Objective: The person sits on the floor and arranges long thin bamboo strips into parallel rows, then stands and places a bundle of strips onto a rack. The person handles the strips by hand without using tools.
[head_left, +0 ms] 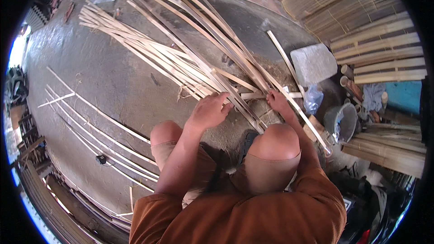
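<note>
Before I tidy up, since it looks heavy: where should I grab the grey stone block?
Probably by its two long sides, coming from above with both hands. The grey stone block lies flat on the floor, wide and thin, so its edges are the only hold.

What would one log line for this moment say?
left hand: flat on pale split bamboo strips | right hand: gripping one strip | grey concrete floor

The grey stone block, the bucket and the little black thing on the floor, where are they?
grey stone block (313, 63), head view, flat top.
bucket (348, 129), head view, right rim.
little black thing (101, 159), head view, its middle.
</note>
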